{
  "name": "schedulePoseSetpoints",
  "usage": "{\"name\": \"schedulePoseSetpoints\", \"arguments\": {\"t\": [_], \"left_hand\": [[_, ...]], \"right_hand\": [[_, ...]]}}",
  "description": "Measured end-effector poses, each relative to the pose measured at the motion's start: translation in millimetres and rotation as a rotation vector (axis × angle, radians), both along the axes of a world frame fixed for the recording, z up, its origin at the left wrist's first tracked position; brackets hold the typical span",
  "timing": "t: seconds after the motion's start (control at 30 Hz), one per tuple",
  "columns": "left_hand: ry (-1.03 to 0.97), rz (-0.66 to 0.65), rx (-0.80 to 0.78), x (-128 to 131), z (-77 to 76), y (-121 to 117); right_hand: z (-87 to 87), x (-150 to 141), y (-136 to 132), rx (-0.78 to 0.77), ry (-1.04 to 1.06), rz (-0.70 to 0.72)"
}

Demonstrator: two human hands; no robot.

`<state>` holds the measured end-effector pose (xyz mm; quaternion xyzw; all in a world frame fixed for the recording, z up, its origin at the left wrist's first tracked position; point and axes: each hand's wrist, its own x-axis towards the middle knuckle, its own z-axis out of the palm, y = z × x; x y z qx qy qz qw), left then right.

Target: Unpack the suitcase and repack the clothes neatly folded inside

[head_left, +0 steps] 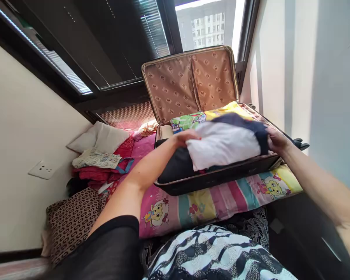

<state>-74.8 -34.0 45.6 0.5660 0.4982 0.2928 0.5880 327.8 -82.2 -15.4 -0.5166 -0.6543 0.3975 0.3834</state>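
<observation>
Folded clothes are held by closed left fingers and right fingers; unfolding could be caused by mid-span sagging.

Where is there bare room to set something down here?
Two bare patches show on the printed bedding: a strip between the suitcase and the bedding's near edge, and a pink gap between suitcase and clothes pile. Inside the suitcase it's crowded, under the white-and-navy bundle in the left hand and right hand.

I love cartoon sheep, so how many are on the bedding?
2. One sheep is at the bedding's front left, another sheep at its front right. The suitcase may hide more.
</observation>
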Motion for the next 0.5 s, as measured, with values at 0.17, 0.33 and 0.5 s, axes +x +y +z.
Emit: {"name": "schedulePoseSetpoints", "arguments": {"t": [0.17,0.33,0.5], "left_hand": [[0.335,0.035,0.155,-20.5,-24.9,-17.2],[0.777,-0.054,0.929,9.9,-20.5,-65.7],[0.933,-0.56,0.79,37.2,-59.9,-61.8]], "right_hand": [[-24.4,27.4,-7.4,-0.075,-0.184,-0.251],[24.3,-12.6,-20.0,0.694,-0.661,-0.058],[-3.6,-48.4,9.4,0.521,-0.992,0.379]]}}
